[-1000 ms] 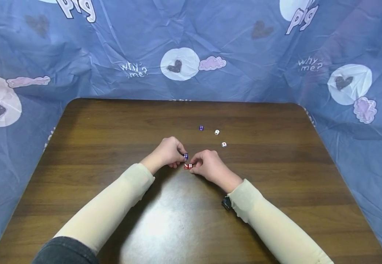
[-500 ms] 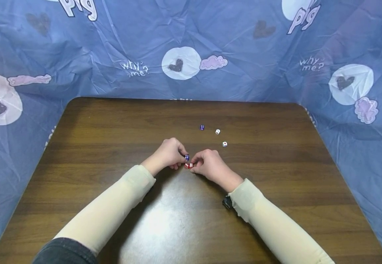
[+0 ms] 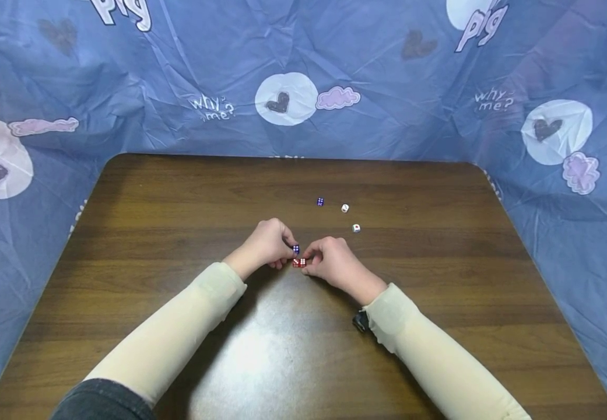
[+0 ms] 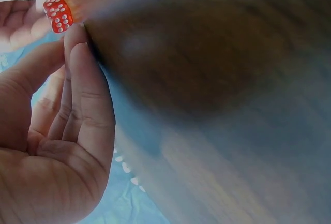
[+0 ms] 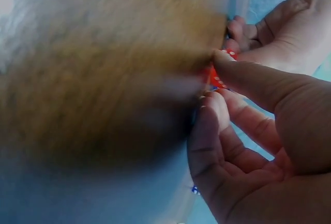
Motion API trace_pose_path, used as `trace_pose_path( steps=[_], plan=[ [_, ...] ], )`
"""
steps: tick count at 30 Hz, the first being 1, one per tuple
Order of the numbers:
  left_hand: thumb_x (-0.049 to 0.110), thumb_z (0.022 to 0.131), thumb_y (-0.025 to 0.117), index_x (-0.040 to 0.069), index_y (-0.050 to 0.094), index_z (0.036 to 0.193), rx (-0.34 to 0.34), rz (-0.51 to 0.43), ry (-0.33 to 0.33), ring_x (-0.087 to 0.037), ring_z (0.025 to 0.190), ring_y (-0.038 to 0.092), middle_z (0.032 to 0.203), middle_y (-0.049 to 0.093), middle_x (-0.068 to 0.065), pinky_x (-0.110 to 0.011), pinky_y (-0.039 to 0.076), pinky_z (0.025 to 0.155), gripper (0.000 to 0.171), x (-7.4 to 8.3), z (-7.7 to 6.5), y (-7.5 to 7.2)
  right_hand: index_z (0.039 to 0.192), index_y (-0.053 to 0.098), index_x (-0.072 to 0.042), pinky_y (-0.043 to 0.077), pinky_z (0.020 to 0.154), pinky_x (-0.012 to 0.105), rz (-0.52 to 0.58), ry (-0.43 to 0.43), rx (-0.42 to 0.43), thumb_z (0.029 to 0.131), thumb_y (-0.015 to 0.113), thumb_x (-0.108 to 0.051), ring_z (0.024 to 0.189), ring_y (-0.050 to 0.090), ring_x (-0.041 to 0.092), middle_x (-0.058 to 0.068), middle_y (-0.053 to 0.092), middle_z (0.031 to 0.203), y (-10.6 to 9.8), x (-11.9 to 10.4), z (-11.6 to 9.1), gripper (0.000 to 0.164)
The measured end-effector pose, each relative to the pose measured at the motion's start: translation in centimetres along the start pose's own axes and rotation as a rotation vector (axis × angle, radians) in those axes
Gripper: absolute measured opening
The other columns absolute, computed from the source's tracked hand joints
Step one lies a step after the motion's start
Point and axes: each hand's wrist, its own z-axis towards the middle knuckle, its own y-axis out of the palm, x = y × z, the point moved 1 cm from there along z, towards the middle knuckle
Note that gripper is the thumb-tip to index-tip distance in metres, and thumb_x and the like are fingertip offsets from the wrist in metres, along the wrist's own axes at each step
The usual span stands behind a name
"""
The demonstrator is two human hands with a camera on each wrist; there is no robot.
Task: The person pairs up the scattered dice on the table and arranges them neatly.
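Observation:
In the head view my left hand (image 3: 269, 244) pinches a blue die (image 3: 295, 249) with white pips between thumb and forefinger. Just in front of it, two red dice (image 3: 299, 263) sit side by side on the table. My right hand (image 3: 334, 265) grips the right end of this red pair with thumb and fingertips. The left wrist view shows the red dice (image 4: 58, 14) close beyond the left fingertips (image 4: 76, 38), which hide the blue die there. Seen from the right wrist, a red die (image 5: 217, 76) shows between the right thumb and fingers.
Farther back on the brown wooden table (image 3: 177, 192) lie another blue die (image 3: 320, 202) and two white dice, one behind (image 3: 345, 208) and one nearer (image 3: 356, 228). A blue printed cloth (image 3: 203, 52) hangs behind the table and along its sides.
The blue die in my left hand has shifted very slightly toward the red dice. Otherwise both hands hold almost the same place, and the dice farther back lie unmoved.

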Motion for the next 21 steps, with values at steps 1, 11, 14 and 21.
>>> trace_pose_path(
  steps=[1,11,14,21],
  plan=[
    [0.001,0.085,0.081,0.002,0.079,0.091,-0.002,-0.001,-0.004,-0.024,0.052,0.068,0.062,0.069,-0.010,-0.032,0.059,0.047,0.007,0.0,0.0,0.0,0.095,0.077,-0.008,0.048,0.057,0.026,0.001,0.000,-0.006,0.081,0.089,-0.014,0.058,0.057,0.008,-0.006,0.063,0.065,-0.1,0.1,0.0,0.019],
    [0.002,0.084,0.083,0.002,0.079,0.092,-0.004,-0.017,-0.019,-0.022,0.050,0.067,0.062,0.069,-0.010,-0.031,0.058,0.046,0.009,-0.1,0.2,0.1,0.112,0.076,-0.005,0.053,0.068,0.037,0.064,0.056,0.112,0.086,0.084,-0.019,0.064,0.064,0.013,-0.004,0.069,0.071,-3.2,1.5,1.5,0.031],
    [0.001,0.084,0.083,0.002,0.079,0.092,-0.002,-0.030,-0.031,-0.023,0.051,0.068,0.062,0.069,-0.011,-0.032,0.059,0.046,0.009,-0.2,0.2,0.1,0.120,0.074,-0.005,0.053,0.062,0.034,0.132,0.089,0.181,0.086,0.084,-0.019,0.065,0.066,0.014,-0.002,0.071,0.072,-3.7,2.2,2.5,0.038],
    [0.002,0.084,0.083,0.002,0.079,0.093,0.001,-0.048,-0.044,-0.023,0.052,0.068,0.063,0.069,-0.011,-0.032,0.059,0.047,0.010,-0.2,0.2,0.1,0.125,0.072,-0.007,0.047,0.052,0.030,0.229,0.162,0.280,0.088,0.083,-0.022,0.060,0.065,0.017,0.000,0.070,0.069,-4.1,3.0,5.2,0.042]
  ],
)
